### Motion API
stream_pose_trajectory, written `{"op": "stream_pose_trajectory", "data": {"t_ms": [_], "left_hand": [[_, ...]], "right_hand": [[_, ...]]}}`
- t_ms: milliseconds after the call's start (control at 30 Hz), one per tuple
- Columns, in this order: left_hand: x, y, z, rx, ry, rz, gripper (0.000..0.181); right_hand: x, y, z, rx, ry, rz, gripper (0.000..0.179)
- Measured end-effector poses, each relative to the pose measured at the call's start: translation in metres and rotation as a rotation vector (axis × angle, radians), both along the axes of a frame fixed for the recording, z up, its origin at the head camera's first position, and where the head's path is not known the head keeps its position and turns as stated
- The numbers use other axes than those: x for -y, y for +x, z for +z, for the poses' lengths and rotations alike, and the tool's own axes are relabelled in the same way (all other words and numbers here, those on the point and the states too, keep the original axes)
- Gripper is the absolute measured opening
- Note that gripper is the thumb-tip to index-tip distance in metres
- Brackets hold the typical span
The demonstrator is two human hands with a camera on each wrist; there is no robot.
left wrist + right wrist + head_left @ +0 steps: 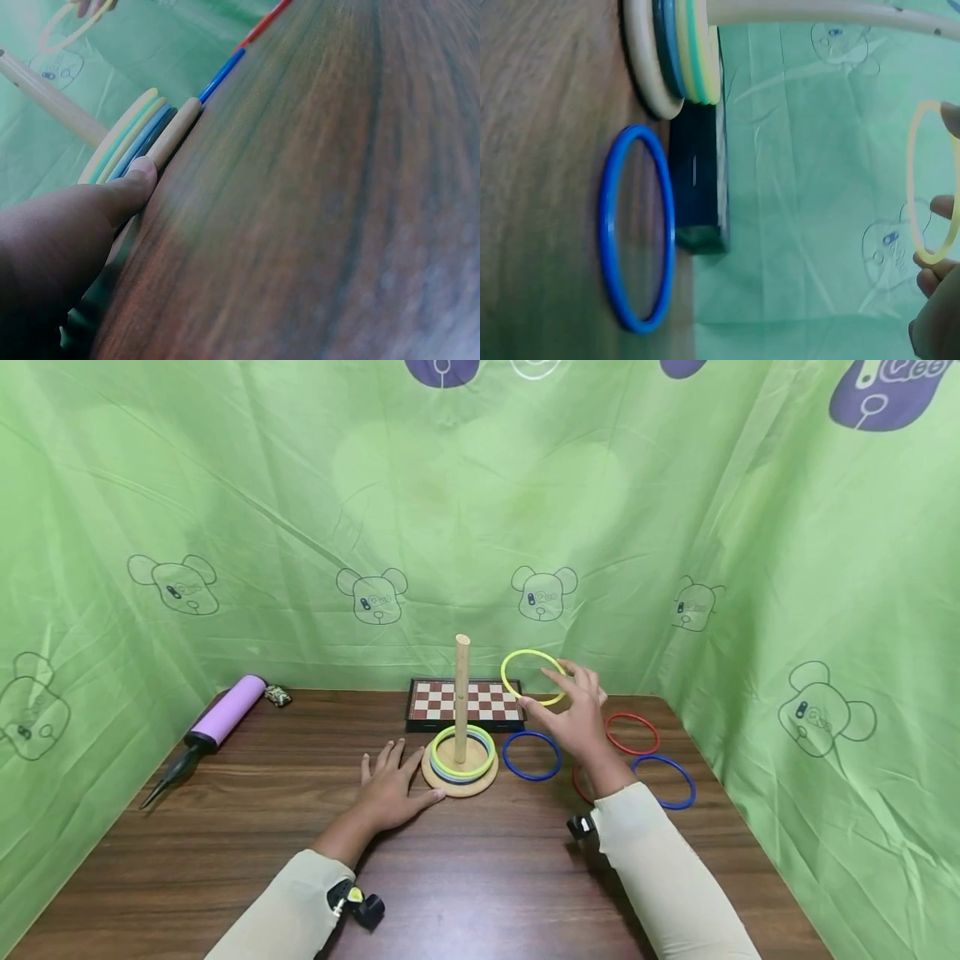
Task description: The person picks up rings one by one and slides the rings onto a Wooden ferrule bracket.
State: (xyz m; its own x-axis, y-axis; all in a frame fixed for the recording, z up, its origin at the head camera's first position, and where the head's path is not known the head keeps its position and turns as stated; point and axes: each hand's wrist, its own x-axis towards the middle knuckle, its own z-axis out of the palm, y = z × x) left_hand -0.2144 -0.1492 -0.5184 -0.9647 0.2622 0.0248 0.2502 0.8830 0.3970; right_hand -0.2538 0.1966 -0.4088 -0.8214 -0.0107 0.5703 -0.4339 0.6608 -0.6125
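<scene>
My right hand holds a yellow ring in the air, thumb and fingers pinching its near right side. The ring is to the right of an upright wooden peg, lower than its top. Around the peg's foot lie several stacked rings, yellow, green and blue, on a round wooden base. My left hand rests at the base's left side with fingers spread and straight. Its thumb touches the base's edge in the left wrist view.
A blue ring lies right of the base. Farther right are a red ring, another blue ring and a partly hidden red ring. Behind the peg stands a checkered board. A purple hand pump and a small packet lie far left.
</scene>
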Motion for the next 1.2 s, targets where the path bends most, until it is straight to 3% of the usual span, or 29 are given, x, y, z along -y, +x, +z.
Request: {"op": "stream_pose_trajectory", "data": {"t_ms": [433, 633, 800, 1200], "left_hand": [[0.0, -0.002, -0.001, -0.001, -0.007, -0.002, 0.104], [0.001, -0.001, -0.003, -0.023, 0.007, -0.004, 0.103], [0.0, -0.001, -0.002, -0.02, 0.019, -0.011, 0.104], [0.0, -0.002, -0.002, 0.003, -0.019, -0.011, 0.104]], "right_hand": [[0.026, 0.003, 0.05, 0.044, -0.176, 0.059, 0.063], [0.046, 0.007, 0.066, 0.066, -0.335, 0.137, 0.058], [0.061, 0.01, 0.067, 0.054, -0.391, 0.183, 0.056], [0.077, 0.012, 0.062, 0.071, -0.416, 0.238, 0.056]]}}
